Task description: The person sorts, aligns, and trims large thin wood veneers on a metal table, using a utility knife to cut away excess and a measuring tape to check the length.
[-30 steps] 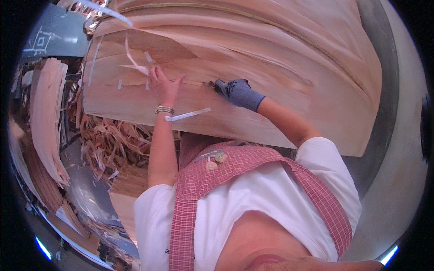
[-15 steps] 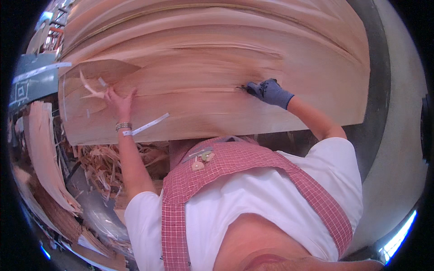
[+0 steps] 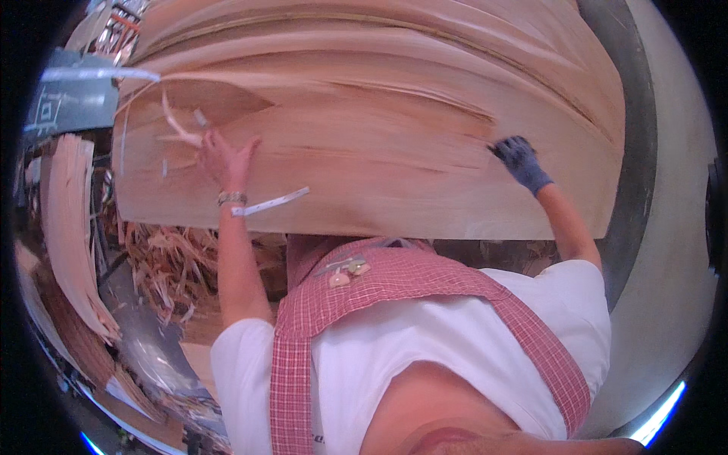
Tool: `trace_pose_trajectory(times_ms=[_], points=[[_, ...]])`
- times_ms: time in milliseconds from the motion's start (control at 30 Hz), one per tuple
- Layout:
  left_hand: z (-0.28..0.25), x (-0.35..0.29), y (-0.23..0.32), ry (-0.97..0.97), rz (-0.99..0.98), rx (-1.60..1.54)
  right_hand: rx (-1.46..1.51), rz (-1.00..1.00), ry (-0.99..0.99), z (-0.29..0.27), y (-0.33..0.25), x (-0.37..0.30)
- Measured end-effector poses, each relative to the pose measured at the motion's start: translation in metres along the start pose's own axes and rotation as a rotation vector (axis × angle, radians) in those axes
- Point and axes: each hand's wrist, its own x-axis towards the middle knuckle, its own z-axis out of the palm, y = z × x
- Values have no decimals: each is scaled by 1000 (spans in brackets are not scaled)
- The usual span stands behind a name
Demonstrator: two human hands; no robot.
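A broad, thin sheet of reddish-brown wood veneer (image 3: 364, 201) lies before me, over other wavy layers. My bare left hand (image 3: 226, 161) rests on its left part, with thumb and fingers apart. Close by its fingertips is a narrow, pale, curved strip of veneer (image 3: 176, 121); whether the fingers touch it I cannot tell. A metal band (image 3: 232, 198) circles this wrist, and a white tape strip (image 3: 271, 202) sticks out beside it. In a blue-grey glove, my right hand (image 3: 522, 163) is curled at the sheet's right part, its fingertips closed. What they hold is hidden.
Behind the sheet rise rippled veneer layers (image 3: 364, 45). At far left are a grey board (image 3: 80, 106) with a pale strip across it and a stack of long veneer pieces (image 3: 68, 227). Torn scraps (image 3: 171, 262) lie below the sheet's left edge. A grey floor (image 3: 667, 227) curves along the right.
My gloved right hand has moved right along the sheet, still curled. The left hand stays near the pale strip. The whole view has shifted slightly.
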Motion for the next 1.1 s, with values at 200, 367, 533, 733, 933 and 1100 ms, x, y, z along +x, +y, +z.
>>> trace_pose_trajectory(times_ms=[200,367,533,733,933,1100], points=[[3,-2,-5,175,43,-150,337,-332,308,-59,-267,306],[-13,-8,-2,73,34,-114,228,-341,90,-77,-376,402],[-9,-5,-1,23,-25,-198,154,-271,-4,-78,-357,386],[15,-2,45,395,427,193,170,-82,-44,-54,-260,312],[8,-31,135,-213,388,-268,233,-30,22,-49,-222,283],[23,-36,141,-201,482,15,260,198,103,8,-130,159]])
